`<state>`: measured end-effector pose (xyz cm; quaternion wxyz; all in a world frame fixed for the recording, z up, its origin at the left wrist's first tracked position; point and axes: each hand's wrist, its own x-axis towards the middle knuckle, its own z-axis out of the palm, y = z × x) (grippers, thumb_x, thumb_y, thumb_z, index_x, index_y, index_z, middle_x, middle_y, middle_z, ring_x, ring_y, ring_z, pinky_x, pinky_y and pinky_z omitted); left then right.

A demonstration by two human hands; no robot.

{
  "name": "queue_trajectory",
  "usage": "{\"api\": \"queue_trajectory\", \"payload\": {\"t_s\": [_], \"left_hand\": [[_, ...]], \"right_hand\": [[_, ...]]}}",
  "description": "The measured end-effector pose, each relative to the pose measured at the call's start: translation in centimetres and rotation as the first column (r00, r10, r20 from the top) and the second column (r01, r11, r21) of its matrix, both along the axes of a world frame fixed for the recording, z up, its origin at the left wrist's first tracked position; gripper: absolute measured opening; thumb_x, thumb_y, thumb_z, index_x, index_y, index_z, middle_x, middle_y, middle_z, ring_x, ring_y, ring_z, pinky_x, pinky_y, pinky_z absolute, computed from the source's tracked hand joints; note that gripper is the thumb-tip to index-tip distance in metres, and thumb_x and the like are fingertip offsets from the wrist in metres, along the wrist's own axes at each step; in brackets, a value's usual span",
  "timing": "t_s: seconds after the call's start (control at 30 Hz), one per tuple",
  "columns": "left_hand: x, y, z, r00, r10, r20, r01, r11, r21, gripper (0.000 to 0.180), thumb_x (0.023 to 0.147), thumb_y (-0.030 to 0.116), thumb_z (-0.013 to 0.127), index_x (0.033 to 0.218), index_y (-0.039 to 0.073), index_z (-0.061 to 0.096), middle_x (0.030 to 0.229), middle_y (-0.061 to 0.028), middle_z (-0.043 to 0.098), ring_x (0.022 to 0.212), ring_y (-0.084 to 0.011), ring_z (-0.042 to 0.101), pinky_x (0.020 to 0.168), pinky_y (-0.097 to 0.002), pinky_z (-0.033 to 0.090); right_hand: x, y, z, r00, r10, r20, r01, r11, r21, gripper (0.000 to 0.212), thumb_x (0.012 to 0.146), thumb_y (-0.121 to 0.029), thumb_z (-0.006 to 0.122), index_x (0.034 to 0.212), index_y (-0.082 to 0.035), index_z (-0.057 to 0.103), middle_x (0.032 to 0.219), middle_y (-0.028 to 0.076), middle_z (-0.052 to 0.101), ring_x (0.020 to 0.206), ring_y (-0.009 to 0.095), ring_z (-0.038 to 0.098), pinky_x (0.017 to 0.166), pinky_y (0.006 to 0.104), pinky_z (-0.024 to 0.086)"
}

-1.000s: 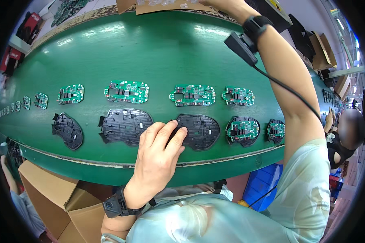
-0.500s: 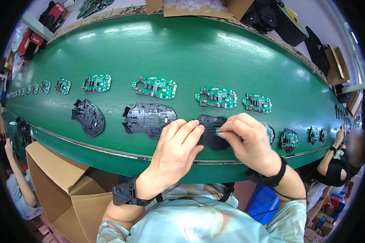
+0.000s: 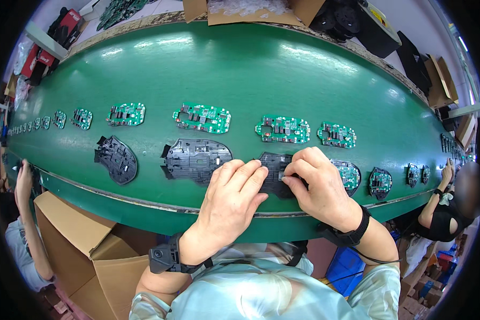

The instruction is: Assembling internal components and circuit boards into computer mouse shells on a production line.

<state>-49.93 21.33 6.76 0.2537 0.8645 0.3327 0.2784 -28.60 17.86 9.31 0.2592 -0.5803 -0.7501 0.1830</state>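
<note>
A black plastic mouse-shaped shell [image 3: 272, 162] lies on the green work surface in front of me, partly hidden by both hands. Spread flat at its left edge, my left hand [image 3: 230, 200] has its fingers stretched and its thumb apart, with no object visible in it. My right hand [image 3: 322, 186] is closed in a pinch over the shell's middle, holding a small pale, see-through piece [image 3: 281, 175] down at the shell. Two more black shells, one nearer [image 3: 194, 157] and one farther left [image 3: 117, 160], lie beside my left hand.
Green circuit boards [image 3: 202, 117] form a row beyond the shells. To the right, shells carrying boards [image 3: 380, 184] line up toward another person's hand [image 3: 447, 176]. An open cardboard box [image 3: 69, 224] stands below the near edge at left. Another person's arm [image 3: 29, 213] reaches up there.
My right hand has moved slightly left and brought the small piece down to the shell. My left hand stays nearly still. The person at left has raised a hand to the table edge.
</note>
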Motion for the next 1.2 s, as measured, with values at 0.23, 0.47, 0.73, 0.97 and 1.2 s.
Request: {"api": "queue_trajectory", "payload": {"t_s": [0.23,0.47,0.73,0.97,1.2], "left_hand": [[0.3,0.1,0.4,0.999,-0.007,-0.037,0.007,1.000,-0.001,0.058,0.072,0.011,0.084,0.125,0.002,0.064,0.128,-0.0128,0.065,0.114,-0.0324,0.058,0.096,-0.0455,0.046],[-0.7,0.1,0.0,0.999,-0.028,-0.040,0.028,0.999,0.020,0.060,0.072,0.015,0.084,0.128,0.005,0.064,0.137,-0.0126,0.058,0.120,-0.0336,0.053,0.100,-0.0475,0.040],[-0.1,0.0,0.4,0.990,-0.085,-0.113,0.091,0.995,0.048,0.058,0.073,0.018,0.083,0.128,0.014,0.066,0.145,-0.0113,0.053,0.129,-0.0349,0.046,0.106,-0.0507,0.033],[1.2,0.2,0.4,0.981,-0.111,-0.162,0.124,0.990,0.073,0.056,0.073,0.019,0.084,0.127,0.017,0.067,0.150,-0.0098,0.049,0.134,-0.0360,0.042,0.110,-0.0533,0.028],[0.9,0.2,0.1,0.976,-0.101,-0.192,0.115,0.991,0.063,0.055,0.074,0.020,0.084,0.126,0.018,0.067,0.152,-0.0100,0.047,0.135,-0.0364,0.041,0.110,-0.0549,0.027]], "right_hand": [[1.4,0.4,2.1,1.000,-0.022,-0.007,0.022,1.000,-0.012,0.023,0.075,-0.001,0.078,0.094,-0.001,0.066,0.100,0.013,0.062,0.093,0.034,0.061,0.080,0.0426,0.052],[7.4,2.6,4.9,0.937,-0.166,0.309,0.193,0.980,-0.058,0.042,0.075,-0.005,0.080,0.115,-0.001,0.069,0.129,0.018,0.065,0.121,0.037,0.059,0.103,0.0435,0.048],[9.4,2.8,3.4,0.949,-0.108,0.295,0.174,0.962,-0.210,0.054,0.074,-0.005,0.082,0.126,0.000,0.066,0.134,0.019,0.063,0.126,0.037,0.057,0.109,0.0428,0.046],[9.8,2.5,3.3,0.958,-0.093,0.271,0.137,0.979,-0.151,0.049,0.075,-0.002,0.080,0.122,0.001,0.067,0.128,0.019,0.066,0.123,0.037,0.059,0.105,0.0426,0.049],[9.4,2.5,3.2,0.957,-0.078,0.278,0.118,0.985,-0.129,0.050,0.076,-0.002,0.078,0.124,0.001,0.066,0.128,0.019,0.066,0.122,0.037,0.059,0.105,0.0426,0.049]]}}
